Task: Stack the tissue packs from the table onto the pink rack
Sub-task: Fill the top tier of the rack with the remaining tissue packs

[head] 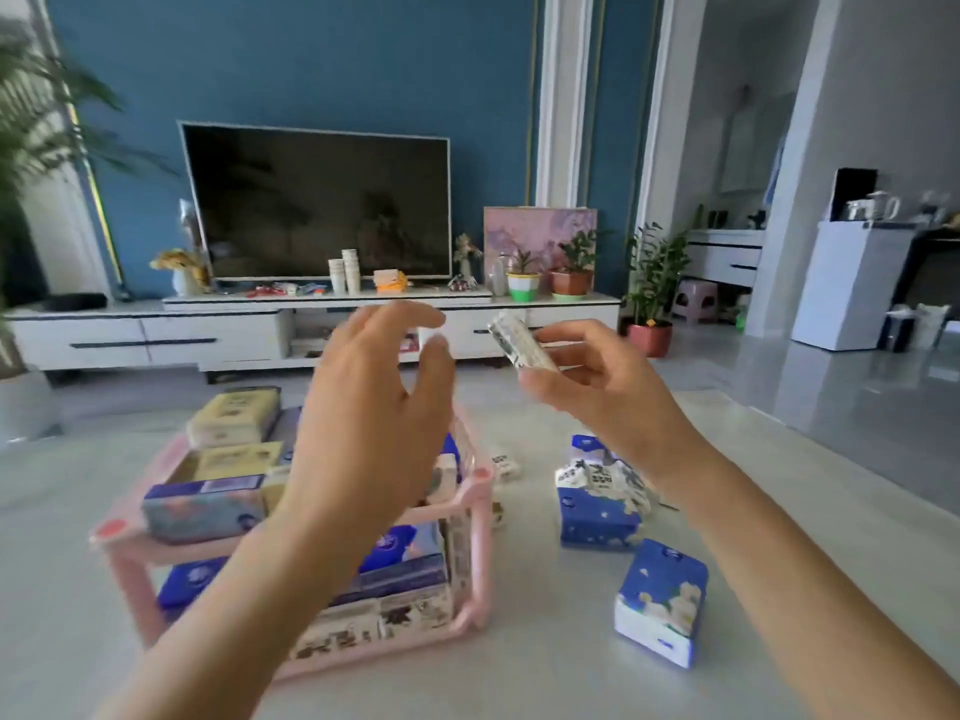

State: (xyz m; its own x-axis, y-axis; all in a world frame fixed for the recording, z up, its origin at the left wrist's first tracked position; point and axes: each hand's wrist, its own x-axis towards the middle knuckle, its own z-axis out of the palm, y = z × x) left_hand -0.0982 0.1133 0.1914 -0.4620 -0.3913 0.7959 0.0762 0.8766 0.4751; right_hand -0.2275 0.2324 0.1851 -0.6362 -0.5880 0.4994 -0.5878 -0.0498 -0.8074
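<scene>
- Pink rack (482, 517) stands on the left of a pale table (545, 678). Yellow packs (234, 420) and a blue pack (202, 506) lie on its top shelf, and more packs fill the shelf below.
- Left hand (371, 418) hangs in the air above the rack, fingers spread and gently curved, thumb apart, holding nothing.
- Small white pack (519, 345) is up in the air, right of the left hand, tilted.
- Right hand (597, 387) pinches that pack's lower end between thumb and curled fingers.
- Two blue packs stay on the table to the right of the rack: one (597, 517) below the right wrist, one (662, 600) nearer the viewer.
</scene>
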